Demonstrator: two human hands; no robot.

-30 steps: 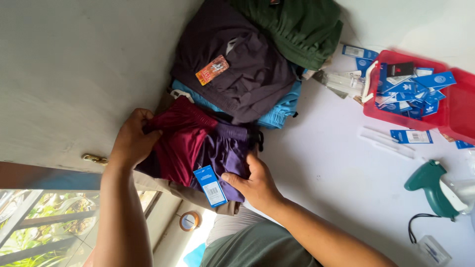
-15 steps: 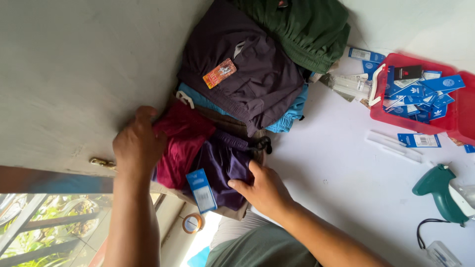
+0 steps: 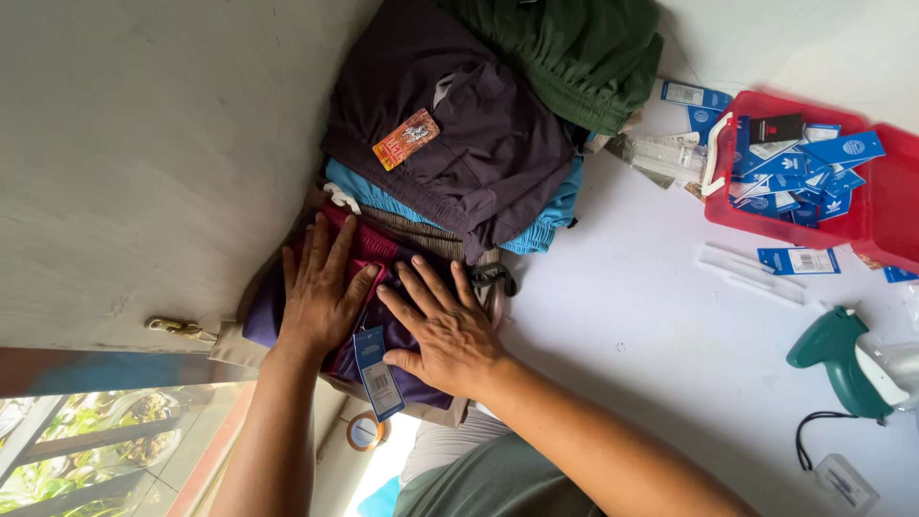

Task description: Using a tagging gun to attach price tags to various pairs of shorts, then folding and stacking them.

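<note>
A person's two hands press flat, fingers spread, on a folded maroon-and-purple garment (image 3: 383, 306) at the near edge of a white desk (image 3: 632, 316), holding nothing but bearing down on the cloth. The left hand (image 3: 324, 287) covers the maroon part; the right hand (image 3: 442, 330) lies just beside it on the purple part, its thumb near a blue hang tag (image 3: 376, 375) that dangles off the garment's near edge. The garment lies directly under both palms, its long axis running roughly across the line of the forearms, and neither hand is clearly the nearer one. Just beyond the fingertips rises a stack of folded clothes: a dark purple garment (image 3: 459, 144) bearing an orange tag (image 3: 406, 140), over a light blue layer (image 3: 546, 215), with a green garment (image 3: 574, 53) farther off. Well apart to the right, a red plastic tray (image 3: 885, 215) holds a heap of blue tags (image 3: 799, 168), with a few more tags loose on the desk around it. A green tagging gun (image 3: 842, 364) rests near the desk's right edge. A roll of tape (image 3: 365, 432) is visible below the desk's edge.
</note>
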